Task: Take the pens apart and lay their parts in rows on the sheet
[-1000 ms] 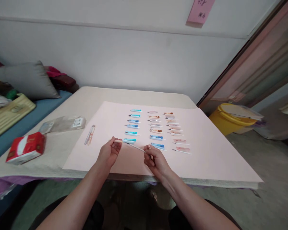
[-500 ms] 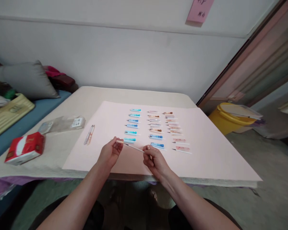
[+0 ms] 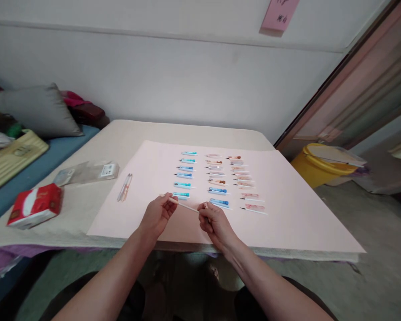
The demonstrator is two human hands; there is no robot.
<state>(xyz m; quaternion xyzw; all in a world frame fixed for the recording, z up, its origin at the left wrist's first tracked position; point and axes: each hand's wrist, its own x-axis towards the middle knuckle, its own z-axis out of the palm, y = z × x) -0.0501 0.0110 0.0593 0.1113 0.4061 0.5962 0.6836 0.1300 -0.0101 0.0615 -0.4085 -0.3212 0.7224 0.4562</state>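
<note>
My left hand pinches a short pale tube between thumb and fingers. My right hand is closed around the other end of a thin white pen refill, which slants down from the tube to the right. The refill's dark tip does not show; the tube's near end meets the refill. Both hands are above the front part of a pale pink sheet. Just beyond them lie turquoise and blue pen parts paired with white refills, in columns. Brown and pinkish pen parts lie farther right.
Two slim pens lie at the sheet's left. Beyond them are a clear plastic package and a red tissue pack. A yellow bin stands right of the table, and a wall rises behind it.
My left hand has moved slightly right, toward my right hand. The pale tube now covers the refill's dark tip, which showed between the hands before. My right hand has hardly moved.
</note>
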